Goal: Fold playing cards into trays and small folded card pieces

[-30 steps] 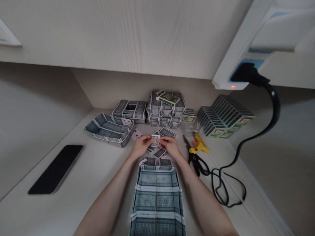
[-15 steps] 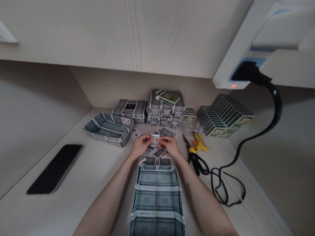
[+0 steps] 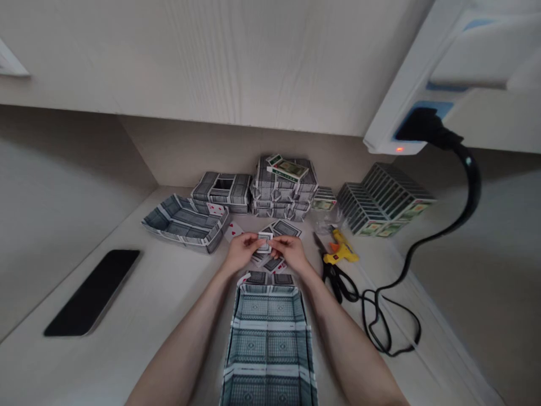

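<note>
Between my two hands is a playing card, back side showing, which looks folded or shortened. My left hand pinches its left edge, and my right hand pinches it from the right. Beneath and behind the fingers lie loose playing cards, some face down. A red-pipped card rests just left of my left hand. Nearest to me, between my forearms, stands a long open tray made of playing cards, its lower end cut off by the frame.
Another card tray and a card box with an opening sit back left. Stacked card boxes stand behind. Right are card packs, a yellow glue gun, black scissors and a cable. A phone lies left.
The card between my fingers is turned slightly, with more of its back showing. Both hands keep nearly the same place; the whole view has shifted very slightly.
</note>
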The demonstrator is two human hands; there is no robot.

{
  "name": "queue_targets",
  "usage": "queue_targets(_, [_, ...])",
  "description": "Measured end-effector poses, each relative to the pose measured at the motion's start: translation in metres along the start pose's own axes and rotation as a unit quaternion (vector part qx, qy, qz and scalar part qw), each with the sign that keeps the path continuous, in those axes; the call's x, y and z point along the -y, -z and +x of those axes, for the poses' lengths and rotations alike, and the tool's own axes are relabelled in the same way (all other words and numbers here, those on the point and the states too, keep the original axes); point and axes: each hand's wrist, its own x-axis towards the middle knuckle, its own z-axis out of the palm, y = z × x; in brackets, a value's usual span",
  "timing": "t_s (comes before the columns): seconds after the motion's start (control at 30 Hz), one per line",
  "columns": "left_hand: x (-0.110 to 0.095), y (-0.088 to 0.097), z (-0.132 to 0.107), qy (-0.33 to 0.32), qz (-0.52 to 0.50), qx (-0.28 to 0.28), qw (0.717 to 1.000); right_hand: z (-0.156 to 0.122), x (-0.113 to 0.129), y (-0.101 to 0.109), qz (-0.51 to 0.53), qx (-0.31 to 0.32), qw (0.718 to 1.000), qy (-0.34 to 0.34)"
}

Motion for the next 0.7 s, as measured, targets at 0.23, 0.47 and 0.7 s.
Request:
queue_targets(0.23, [0.0037, 0.0011, 0.0017, -0.004, 0.02, 0.017, 1.0, -0.0032, 0.0032, -0.0008, -0.02, -0.001, 1.0, 0.006])
queue_targets(0.47, [0.0029, 0.0016, 0.0018, 0.003, 0.016, 0.023, 1.0, -0.0039, 0.0049, -0.0003, -0.028, 0.005, 1.0, 0.008])
queue_targets(0.7, [0.0004, 0.0025, 0.0008, -0.002, 0.022, 0.025, 0.999, -0.0057, 0.0072, -0.0014, -0.037, 0.0, 0.999, 0.014])
